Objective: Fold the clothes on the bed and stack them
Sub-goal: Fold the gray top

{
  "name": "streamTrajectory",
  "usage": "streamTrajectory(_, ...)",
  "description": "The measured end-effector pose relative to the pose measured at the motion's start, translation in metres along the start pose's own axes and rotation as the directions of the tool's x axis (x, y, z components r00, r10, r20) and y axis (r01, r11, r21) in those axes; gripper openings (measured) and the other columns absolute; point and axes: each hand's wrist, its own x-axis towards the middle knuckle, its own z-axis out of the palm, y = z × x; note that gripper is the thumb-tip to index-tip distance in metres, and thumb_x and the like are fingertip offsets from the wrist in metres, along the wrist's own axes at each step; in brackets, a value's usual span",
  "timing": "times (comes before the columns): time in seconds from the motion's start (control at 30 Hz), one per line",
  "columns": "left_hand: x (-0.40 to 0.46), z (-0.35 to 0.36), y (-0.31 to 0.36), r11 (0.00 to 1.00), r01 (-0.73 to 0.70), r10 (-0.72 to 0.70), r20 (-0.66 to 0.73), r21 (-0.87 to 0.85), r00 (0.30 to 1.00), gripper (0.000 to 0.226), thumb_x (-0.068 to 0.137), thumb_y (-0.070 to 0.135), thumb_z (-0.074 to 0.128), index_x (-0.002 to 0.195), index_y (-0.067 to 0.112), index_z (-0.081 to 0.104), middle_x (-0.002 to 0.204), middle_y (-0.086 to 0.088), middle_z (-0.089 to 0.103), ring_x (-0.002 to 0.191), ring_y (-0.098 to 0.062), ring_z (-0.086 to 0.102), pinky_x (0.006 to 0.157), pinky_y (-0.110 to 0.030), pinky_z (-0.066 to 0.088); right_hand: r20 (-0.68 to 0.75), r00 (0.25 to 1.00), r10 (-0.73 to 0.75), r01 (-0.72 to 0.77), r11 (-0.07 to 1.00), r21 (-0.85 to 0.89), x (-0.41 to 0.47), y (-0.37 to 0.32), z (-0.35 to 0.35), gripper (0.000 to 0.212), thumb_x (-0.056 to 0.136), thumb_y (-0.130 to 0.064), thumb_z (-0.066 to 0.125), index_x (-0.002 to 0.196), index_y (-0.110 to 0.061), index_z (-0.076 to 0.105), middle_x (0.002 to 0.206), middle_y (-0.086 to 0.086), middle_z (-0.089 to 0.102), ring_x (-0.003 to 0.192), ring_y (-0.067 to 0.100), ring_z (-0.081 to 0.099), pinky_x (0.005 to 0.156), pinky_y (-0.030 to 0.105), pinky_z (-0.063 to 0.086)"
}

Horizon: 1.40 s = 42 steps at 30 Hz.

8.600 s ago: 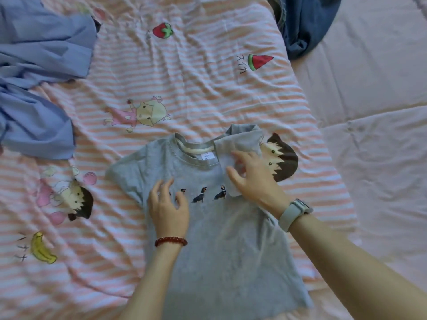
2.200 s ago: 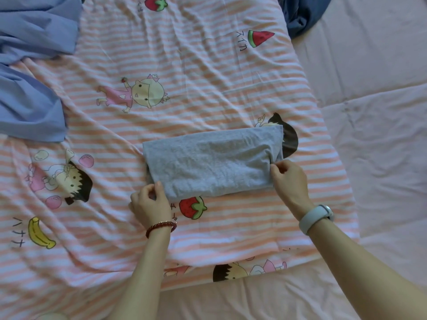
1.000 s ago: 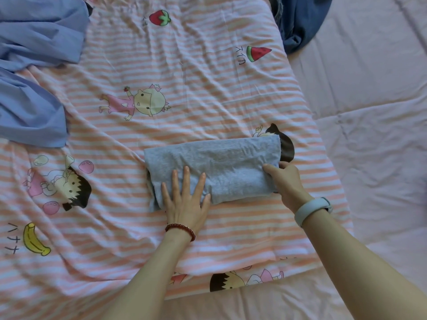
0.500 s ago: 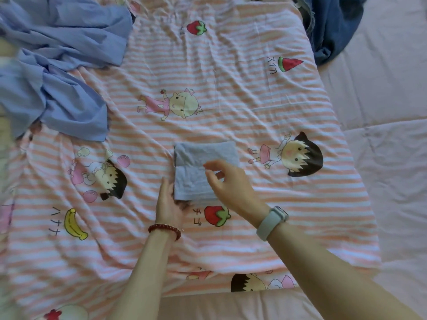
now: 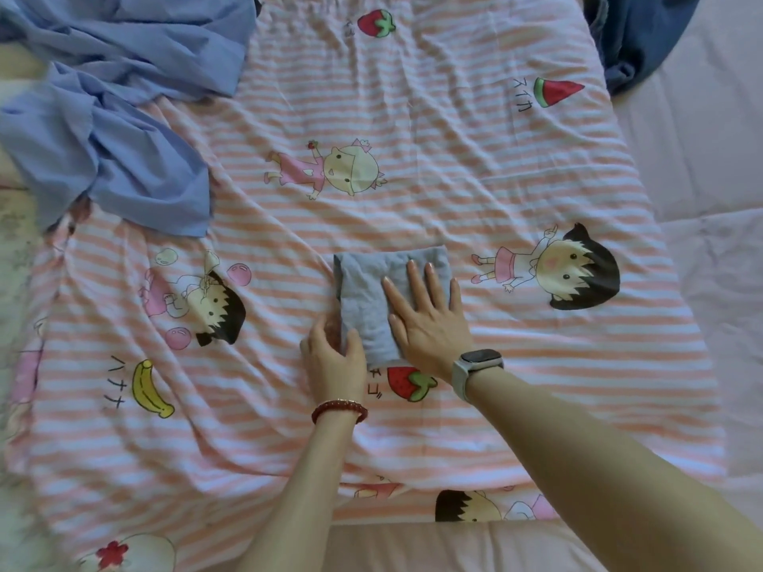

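Note:
A grey T-shirt [image 5: 367, 291], folded into a small rectangle, lies in the middle of the striped cartoon sheet [image 5: 475, 192]. My right hand [image 5: 425, 315] lies flat on its right half with fingers straight and spread, pressing it down. My left hand [image 5: 332, 359] grips the shirt's near left corner, thumb on top and fingers curled under the edge. A crumpled light blue garment [image 5: 115, 117] lies at the far left. A dark blue denim garment [image 5: 636, 35] sits at the far right corner.
A plain pink bed cover [image 5: 710, 167] spreads to the right of the striped sheet and along the near edge. A pale patterned surface shows at the left margin.
The long grey strip was folded in half into a small rectangle. My right hand went from holding its edge to lying flat on top. My left hand stays at the near left corner.

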Motion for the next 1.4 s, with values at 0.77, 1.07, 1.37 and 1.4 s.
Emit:
streamTrajectory(0.77, -0.077, -0.021, -0.022, 0.919, 0.322, -0.207, 0.418, -0.227, 0.885, 0.023, 0.097, 0.034, 0.043, 0.112, 0.016, 0.044, 0.105, -0.002, 0.056, 0.101, -0.023, 0.054, 0.079, -0.032, 0.046, 0.311, 0.875, 0.372, -0.324, -0.028, 0.946, -0.157, 0.011, 0.003, 0.035, 0.091, -0.018, 0.057, 0.125, -0.023, 0.048, 0.116, -0.002, 0.058, 0.098, 0.011, 0.061, 0.072, 0.02, 0.052)
streamTrajectory(1.07, -0.192, 0.016, 0.027, 0.93, 0.304, -0.106, 0.641, -0.207, 0.76, 0.041, 0.097, 0.033, 0.043, 0.134, 0.016, 0.038, 0.135, -0.007, 0.047, 0.123, -0.027, 0.048, 0.101, -0.043, 0.041, 0.219, 0.782, 0.583, -0.222, -0.067, 0.973, -0.283, 0.078, -0.05, 0.03, 0.092, -0.009, 0.054, 0.118, -0.023, 0.048, 0.111, -0.002, 0.06, 0.091, 0.008, 0.06, 0.074, 0.02, 0.052)
streamTrajectory(1.37, -0.347, 0.147, 0.166, 0.952, 0.1, 0.176, 0.781, -0.291, 0.6, 0.013, 0.098, 0.028, 0.043, 0.11, 0.022, 0.042, 0.102, -0.001, 0.058, 0.086, -0.015, 0.06, 0.072, -0.031, 0.051, -0.176, 0.626, 0.759, -0.067, 0.277, 0.958, -0.414, 0.243, -0.154, 0.027, 0.091, -0.017, 0.057, 0.116, -0.027, 0.053, 0.11, -0.011, 0.062, 0.099, 0.001, 0.059, 0.088, 0.023, 0.048)
streamTrajectory(1.4, -0.369, 0.168, 0.183, 0.946, 0.085, 0.204, 0.78, -0.312, 0.592, 0.011, 0.098, 0.026, 0.042, 0.108, 0.021, 0.042, 0.099, 0.0, 0.057, 0.082, -0.012, 0.059, 0.067, -0.027, 0.049, -0.228, 0.607, 0.761, -0.045, 0.319, 0.947, -0.428, 0.269, -0.166, 0.034, 0.089, -0.022, 0.057, 0.123, -0.022, 0.053, 0.117, -0.008, 0.061, 0.106, 0.005, 0.058, 0.092, 0.026, 0.047)
